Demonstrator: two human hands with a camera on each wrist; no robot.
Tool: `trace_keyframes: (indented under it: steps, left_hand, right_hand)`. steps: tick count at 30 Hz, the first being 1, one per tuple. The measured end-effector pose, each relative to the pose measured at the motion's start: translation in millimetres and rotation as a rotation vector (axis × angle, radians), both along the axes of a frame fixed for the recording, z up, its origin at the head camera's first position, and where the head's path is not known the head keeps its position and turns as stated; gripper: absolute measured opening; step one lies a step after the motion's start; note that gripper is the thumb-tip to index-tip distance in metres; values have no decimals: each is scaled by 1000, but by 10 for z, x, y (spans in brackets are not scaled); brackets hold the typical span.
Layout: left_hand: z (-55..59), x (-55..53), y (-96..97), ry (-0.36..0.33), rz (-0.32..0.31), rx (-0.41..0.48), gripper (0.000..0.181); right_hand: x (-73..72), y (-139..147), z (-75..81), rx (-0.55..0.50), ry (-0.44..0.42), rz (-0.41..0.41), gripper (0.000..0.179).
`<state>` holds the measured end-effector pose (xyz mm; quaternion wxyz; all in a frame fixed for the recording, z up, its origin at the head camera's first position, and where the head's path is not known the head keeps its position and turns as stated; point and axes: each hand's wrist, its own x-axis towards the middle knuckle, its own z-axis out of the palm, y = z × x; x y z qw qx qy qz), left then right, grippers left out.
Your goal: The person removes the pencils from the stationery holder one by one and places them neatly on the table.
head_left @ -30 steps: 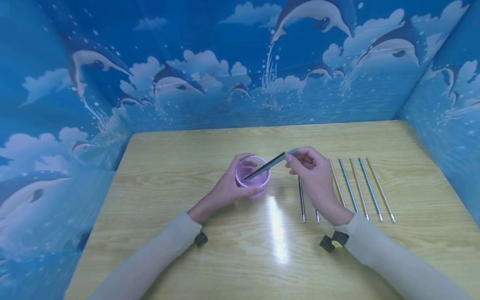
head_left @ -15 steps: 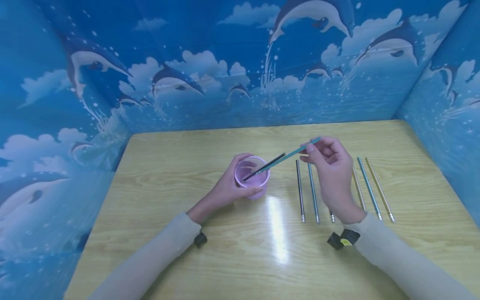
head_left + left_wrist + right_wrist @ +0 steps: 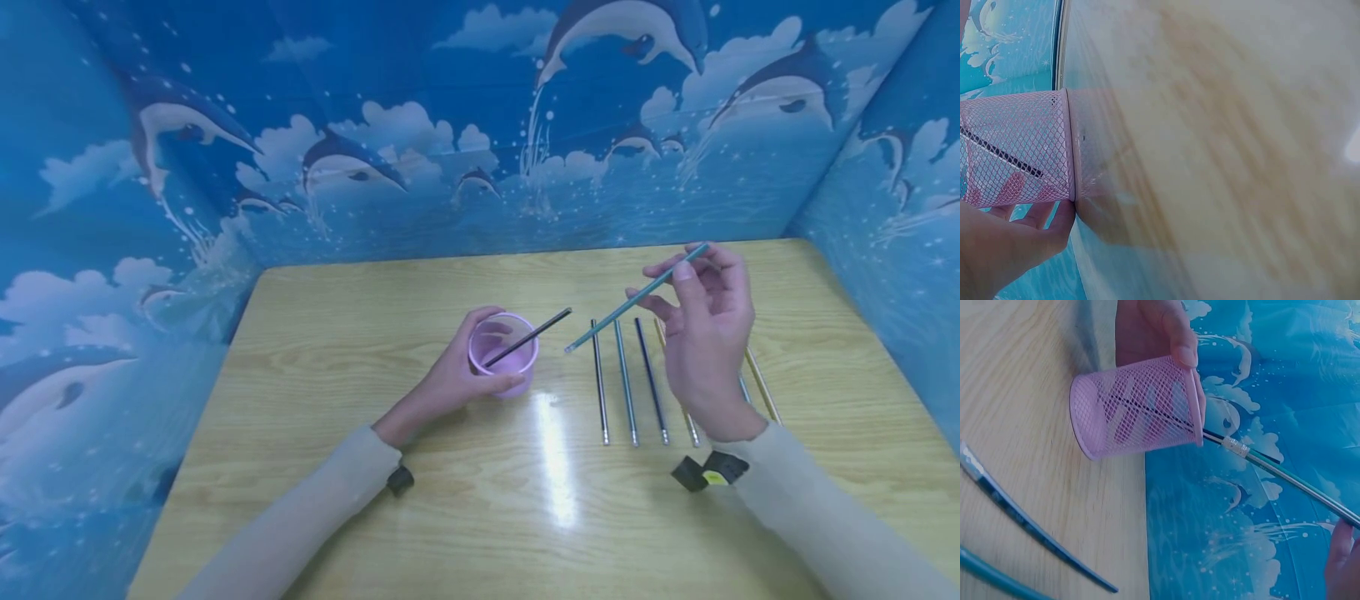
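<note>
A pink mesh pencil cup (image 3: 525,382) stands on the table, and my left hand (image 3: 463,368) grips it around the side. Inside leans a black pencil (image 3: 542,327), its upper end sticking out past the rim toward the right. My right hand (image 3: 708,346) pinches a teal pencil (image 3: 626,307) near its far end, raised over the table. The silver eraser end of that pencil points down toward the cup, to the right of the rim in the head view. In the right wrist view, fingertips (image 3: 1340,547) hold the teal pencil at the lower right.
Several pencils lie in a row to the right of the cup, among them a black pencil (image 3: 600,383), a blue pencil (image 3: 626,385) and a gold pencil (image 3: 765,387). My right hand hides part of the row. A dolphin-print backdrop (image 3: 420,217) surrounds the wooden table (image 3: 337,333).
My right hand has moved right and upward, drawing the teal pencil out from over the cup. The black pencil stays in the cup, and my left hand keeps its grip there.
</note>
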<state>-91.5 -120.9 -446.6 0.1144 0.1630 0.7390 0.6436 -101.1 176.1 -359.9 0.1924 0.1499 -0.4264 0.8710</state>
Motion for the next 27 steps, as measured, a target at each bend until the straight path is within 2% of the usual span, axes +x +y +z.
trace_keyframes:
  steps: [5, 13, 24, 27]
  left_hand:
    - [2, 3, -8, 0, 1, 3, 95]
    - [0, 7, -20, 6, 1, -1, 95]
    - [-13, -6, 3, 5, 2, -2, 96]
    - [-10, -3, -1, 6, 1, -4, 96]
  right_hand:
    - [-15, 139, 5, 68, -1, -40, 26]
    - [2, 442, -96, 193, -3, -110, 28]
    - [59, 934, -161, 331, -116, -128, 38]
    - [78, 1082, -160, 421, -139, -125, 42]
